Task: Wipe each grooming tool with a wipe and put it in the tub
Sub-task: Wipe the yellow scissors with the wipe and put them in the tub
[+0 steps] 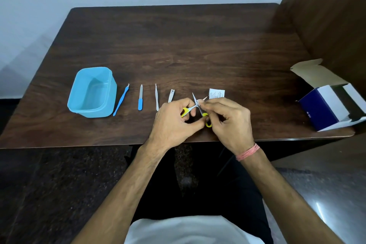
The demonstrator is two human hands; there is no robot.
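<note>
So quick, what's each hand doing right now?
Left hand: holding the yellow-handled scissors by a handle loop, blades spread open.
Right hand: fingertips pinching at a blade; whether a wipe is between them cannot be told.

Yellow-handled scissors, light blue tub, dark wood-grain table, seemingly printed white sachet.

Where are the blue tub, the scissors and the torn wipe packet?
blue tub (74,93), head view, on its left wall.
scissors (194,99), head view, on the upper blade.
wipe packet (216,93), head view, on its printed face.
</note>
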